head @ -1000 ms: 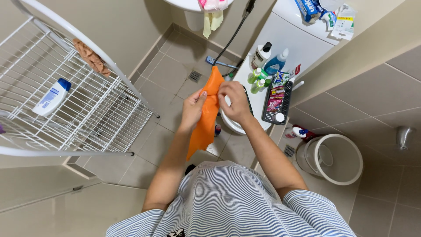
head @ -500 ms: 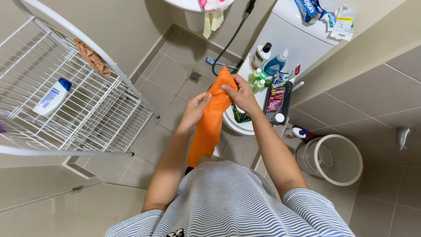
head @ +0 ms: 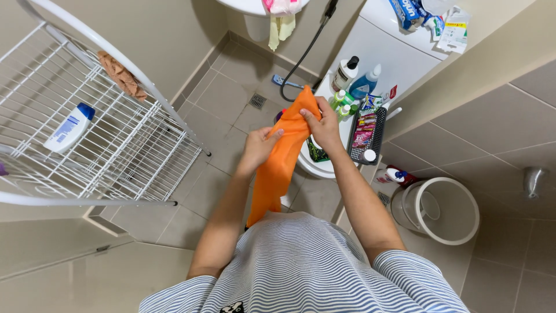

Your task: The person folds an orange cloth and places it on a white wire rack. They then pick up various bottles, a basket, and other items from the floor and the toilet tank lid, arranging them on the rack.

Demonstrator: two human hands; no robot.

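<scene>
An orange cloth [head: 279,168] hangs in front of me, held up by both hands. My right hand [head: 322,125] grips its top edge near the upper corner. My left hand [head: 258,148] pinches the cloth's left side a little lower. The cloth's lower part drapes down to my striped shirt. Both hands are above a white toilet [head: 322,167], whose lid carries bottles and a black tray of small packets [head: 365,134].
A white wire rack [head: 110,145] stands at left with a white shampoo bottle [head: 69,128] and a brown rag [head: 121,75] on it. A white bucket [head: 441,210] sits on the tiled floor at right. A spray hose [head: 301,58] hangs by the toilet tank.
Both hands have shifted along the orange cloth: the right hand rose to its top corner, the left moved out to its side, and the cloth now hangs wider and longer.
</scene>
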